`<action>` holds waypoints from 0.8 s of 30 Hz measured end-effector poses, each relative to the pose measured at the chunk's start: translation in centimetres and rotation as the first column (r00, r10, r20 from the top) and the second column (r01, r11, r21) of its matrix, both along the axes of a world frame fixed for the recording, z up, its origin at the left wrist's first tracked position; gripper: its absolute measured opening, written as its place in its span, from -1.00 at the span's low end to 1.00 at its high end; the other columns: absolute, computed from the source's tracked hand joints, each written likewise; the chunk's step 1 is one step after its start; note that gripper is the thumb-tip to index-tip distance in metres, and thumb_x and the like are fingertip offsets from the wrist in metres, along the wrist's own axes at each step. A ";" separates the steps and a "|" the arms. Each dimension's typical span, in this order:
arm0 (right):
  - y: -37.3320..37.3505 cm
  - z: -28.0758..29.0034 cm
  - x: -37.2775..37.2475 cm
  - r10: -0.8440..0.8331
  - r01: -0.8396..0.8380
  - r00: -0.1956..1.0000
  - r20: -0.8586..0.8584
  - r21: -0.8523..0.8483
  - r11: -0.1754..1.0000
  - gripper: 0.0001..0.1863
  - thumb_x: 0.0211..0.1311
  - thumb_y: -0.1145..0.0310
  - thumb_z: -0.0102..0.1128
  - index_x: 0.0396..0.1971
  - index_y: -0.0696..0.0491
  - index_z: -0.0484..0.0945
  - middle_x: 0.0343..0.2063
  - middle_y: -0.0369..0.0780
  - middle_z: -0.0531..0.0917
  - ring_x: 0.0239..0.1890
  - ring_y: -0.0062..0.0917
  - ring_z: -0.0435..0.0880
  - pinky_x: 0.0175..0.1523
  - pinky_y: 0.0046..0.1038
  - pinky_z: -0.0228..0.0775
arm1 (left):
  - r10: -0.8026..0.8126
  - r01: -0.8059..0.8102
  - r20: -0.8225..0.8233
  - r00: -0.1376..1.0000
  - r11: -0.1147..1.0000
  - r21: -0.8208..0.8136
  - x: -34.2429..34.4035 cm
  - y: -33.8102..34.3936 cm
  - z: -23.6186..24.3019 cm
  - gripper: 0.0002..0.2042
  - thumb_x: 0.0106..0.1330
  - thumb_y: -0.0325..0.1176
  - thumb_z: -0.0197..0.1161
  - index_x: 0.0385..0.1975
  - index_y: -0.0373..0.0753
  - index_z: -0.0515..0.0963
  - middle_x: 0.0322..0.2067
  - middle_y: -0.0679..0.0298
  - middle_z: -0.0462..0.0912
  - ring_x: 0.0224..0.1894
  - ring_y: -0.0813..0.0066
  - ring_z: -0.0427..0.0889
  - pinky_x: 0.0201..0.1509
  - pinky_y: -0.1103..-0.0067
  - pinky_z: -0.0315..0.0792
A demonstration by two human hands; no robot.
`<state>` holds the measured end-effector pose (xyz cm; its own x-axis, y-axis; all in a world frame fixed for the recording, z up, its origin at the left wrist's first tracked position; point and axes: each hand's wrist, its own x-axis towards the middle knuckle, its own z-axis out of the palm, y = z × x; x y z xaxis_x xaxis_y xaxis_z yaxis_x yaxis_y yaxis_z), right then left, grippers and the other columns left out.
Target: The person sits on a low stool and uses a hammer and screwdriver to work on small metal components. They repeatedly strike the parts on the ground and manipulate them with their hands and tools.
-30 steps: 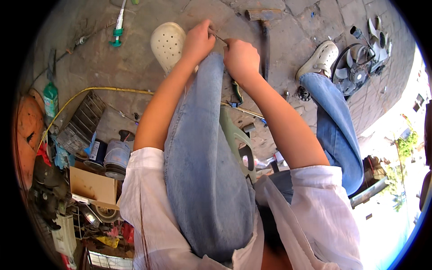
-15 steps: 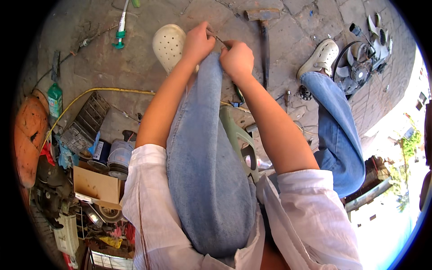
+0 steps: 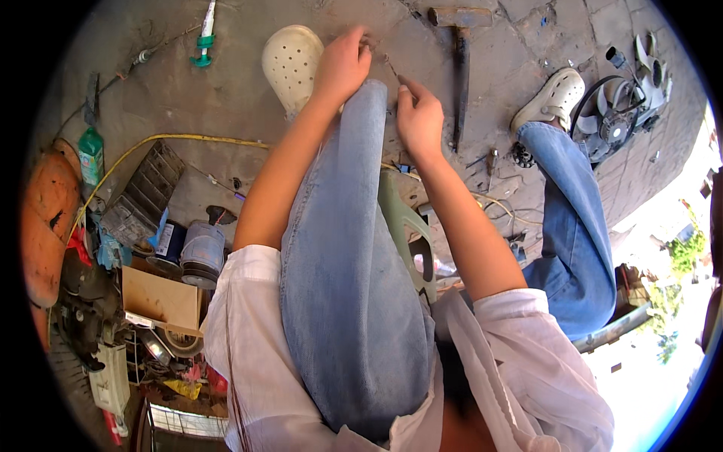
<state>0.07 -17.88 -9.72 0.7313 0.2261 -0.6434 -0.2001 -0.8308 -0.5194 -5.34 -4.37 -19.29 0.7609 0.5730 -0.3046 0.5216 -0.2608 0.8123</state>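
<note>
My left hand [image 3: 343, 66] is above my raised knee, beside a cream clog [image 3: 292, 66]. Its fingers are pinched together, and whatever they hold is too small and blurred to name. To the right of the knee is my right hand [image 3: 419, 117], thumb and forefinger closed on a thin dark rod-like piece [image 3: 392, 68] that points up and left. A gap separates the two hands. On the paving right of my right hand lies a long-handled hammer [image 3: 461, 83], its head at the far end.
A cooling fan [image 3: 614, 120] lies at the far right, near my other foot. A syringe-like tube [image 3: 205, 38] with green fittings is at the far left. Along the left are a yellow hose [image 3: 188, 136], a green bottle [image 3: 91, 157], cans and a cardboard box [image 3: 160, 297].
My hands were close together on the thin piece; now they are apart. The right hand has moved right and nearer me. The whole view has shifted slightly.
</note>
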 end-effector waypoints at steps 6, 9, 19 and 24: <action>0.3 1.6 3.1 0.490 -0.450 0.867 0.093 -0.278 0.849 -0.75 0.12 0.40 0.06 -0.23 0.01 0.66 -0.39 -0.01 0.66 -0.30 -0.13 0.66 -0.16 -0.24 0.50 | -0.122 0.115 -0.080 0.989 0.989 -0.090 -0.2 -0.5 1.3 -0.83 0.21 -0.33 0.10 -0.30 -0.28 0.51 -0.36 0.03 0.63 -0.27 0.00 0.59 -0.17 0.27 0.45; 2.2 1.8 4.1 0.624 -0.595 0.779 -0.067 -0.396 0.700 -0.78 0.16 0.33 0.06 -0.27 0.04 0.64 -0.41 -0.04 0.66 -0.30 -0.12 0.65 -0.16 -0.21 0.49 | -0.163 0.149 -0.204 0.965 0.986 -0.079 0.4 -0.2 0.4 -0.78 0.24 -0.25 0.08 -0.41 -0.29 0.54 -0.46 0.03 0.63 -0.35 -0.01 0.60 -0.21 0.27 0.46; -0.3 0.3 1.1 0.770 -0.661 0.633 0.076 -0.464 0.589 -0.66 0.11 0.43 0.08 -0.06 0.06 0.52 -0.49 -0.15 0.62 -0.51 -0.31 0.67 -0.47 -0.36 0.51 | -0.276 0.034 -0.291 0.916 0.775 -0.631 0.1 -0.8 -1.6 -0.51 0.40 -0.06 -0.07 -0.44 -0.39 0.65 -0.48 0.11 0.68 -0.42 0.45 0.62 -0.24 0.55 0.46; -5.8 -0.9 -0.9 0.669 -0.594 0.695 0.263 -0.314 0.741 -0.57 0.19 0.37 0.11 0.10 -0.04 0.44 -0.42 -0.21 0.55 -0.51 -0.30 0.57 -0.40 -0.33 0.44 | -0.110 -0.151 -0.233 0.966 0.490 -0.859 -0.3 -0.9 -0.5 -0.58 0.44 -0.14 -0.07 -0.10 -0.44 0.52 -0.23 0.08 0.66 -0.20 0.35 0.65 -0.08 0.52 0.49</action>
<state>-0.86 -23.71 -10.65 0.6343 0.6168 -0.4661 0.5646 -0.7814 -0.2658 -5.60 -5.25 -19.79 0.5851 -0.0665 -0.8082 0.7128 0.5175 0.4734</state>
